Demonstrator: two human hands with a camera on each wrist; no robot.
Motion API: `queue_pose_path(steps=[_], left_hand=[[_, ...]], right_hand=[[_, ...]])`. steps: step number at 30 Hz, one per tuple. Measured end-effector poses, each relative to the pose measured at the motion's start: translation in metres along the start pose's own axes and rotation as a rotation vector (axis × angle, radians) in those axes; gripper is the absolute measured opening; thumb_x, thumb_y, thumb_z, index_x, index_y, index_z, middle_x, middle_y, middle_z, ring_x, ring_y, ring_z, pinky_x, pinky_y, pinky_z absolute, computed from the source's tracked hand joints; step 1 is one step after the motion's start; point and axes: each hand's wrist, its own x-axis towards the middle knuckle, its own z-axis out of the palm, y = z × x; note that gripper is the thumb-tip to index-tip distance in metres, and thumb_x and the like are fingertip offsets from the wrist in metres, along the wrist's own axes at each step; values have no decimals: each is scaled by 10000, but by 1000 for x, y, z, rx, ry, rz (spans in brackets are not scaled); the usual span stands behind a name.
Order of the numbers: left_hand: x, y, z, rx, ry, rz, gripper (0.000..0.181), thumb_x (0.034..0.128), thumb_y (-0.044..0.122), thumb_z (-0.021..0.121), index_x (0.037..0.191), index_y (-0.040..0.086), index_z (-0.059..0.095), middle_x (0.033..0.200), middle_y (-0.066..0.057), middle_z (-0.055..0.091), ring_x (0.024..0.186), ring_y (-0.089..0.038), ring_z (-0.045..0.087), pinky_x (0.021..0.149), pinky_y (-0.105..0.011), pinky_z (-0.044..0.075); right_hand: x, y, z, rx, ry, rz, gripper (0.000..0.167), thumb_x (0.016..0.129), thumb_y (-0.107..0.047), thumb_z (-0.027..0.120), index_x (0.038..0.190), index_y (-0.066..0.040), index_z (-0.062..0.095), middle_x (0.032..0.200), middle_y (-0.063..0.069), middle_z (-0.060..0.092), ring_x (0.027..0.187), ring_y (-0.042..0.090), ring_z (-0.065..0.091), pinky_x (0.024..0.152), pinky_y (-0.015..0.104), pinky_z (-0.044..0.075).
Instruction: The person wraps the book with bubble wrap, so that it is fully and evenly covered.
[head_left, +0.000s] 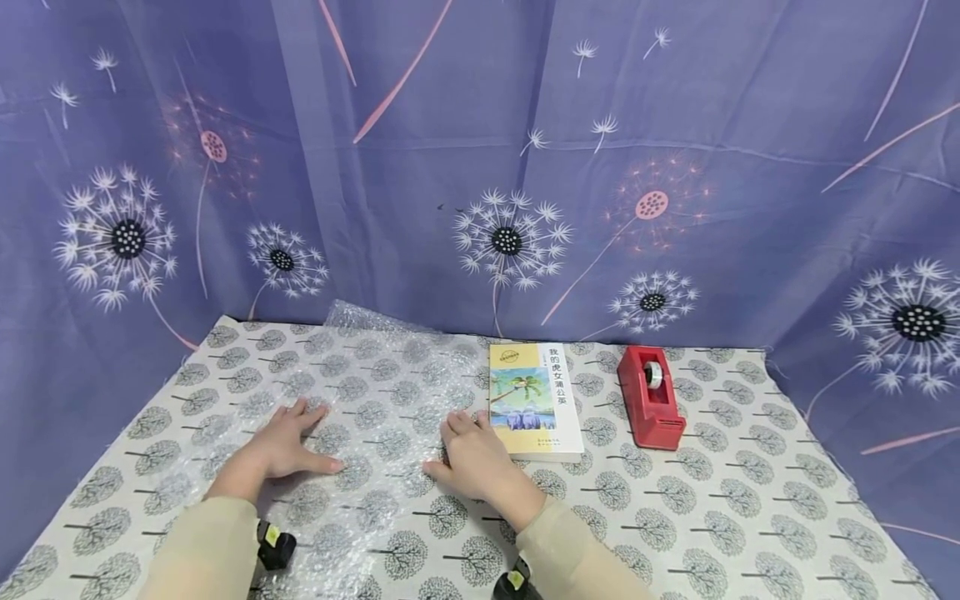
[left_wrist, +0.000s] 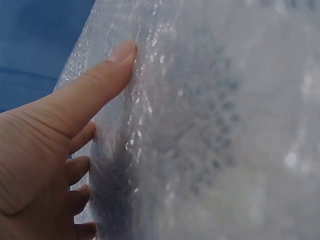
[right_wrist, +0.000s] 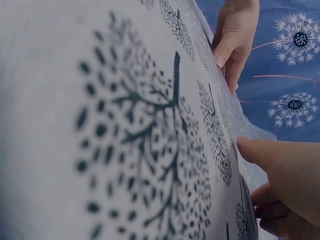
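left arm (head_left: 198, 546) is slanting forward and inward | left hand (head_left: 288, 442) is lying with fingers parted, thumb pointing toward the right hand (head_left: 480, 457) | right arm (head_left: 581, 550) is slanting inward | right fingers are bending loosely, thumb is pointing left | hands are resting apart

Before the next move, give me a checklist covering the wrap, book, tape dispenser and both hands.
1. Wrap wholly on the table: not ok; its far end reaches past the edge.
2. Left hand touching the wrap: ok.
3. Right hand clear of the book: cannot tell; its fingertips are right by the cover's left edge.
4. Book lying flat, front cover up: ok.
5. Tape dispenser clear of both hands: ok, right of the book.
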Motion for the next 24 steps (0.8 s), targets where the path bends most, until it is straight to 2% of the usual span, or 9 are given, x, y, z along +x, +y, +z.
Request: queue_pose_path(steps=[16, 24], left_hand=[[4, -10, -6, 37, 13, 46, 1130, 611, 580, 789, 1469, 39, 291, 1518, -334, 60, 1344, -598, 15, 980, -796, 63], [6, -13, -9, 48, -2, 52, 1132, 616, 565, 793, 1466, 20, 281, 1513, -341, 54, 1332, -612, 14, 982, -796, 65]], right_hand=[[-2, -3, 0, 33, -12, -37, 772, 893, -595, 493, 1397, -13, 434, 1505, 145, 353, 1411, 287, 309, 1186, 485, 185], [-2, -4, -2, 33, -14, -53, 758, 892, -601, 490, 1394, -35, 449, 1499, 138, 367, 1408, 281, 316, 1184, 487, 191]])
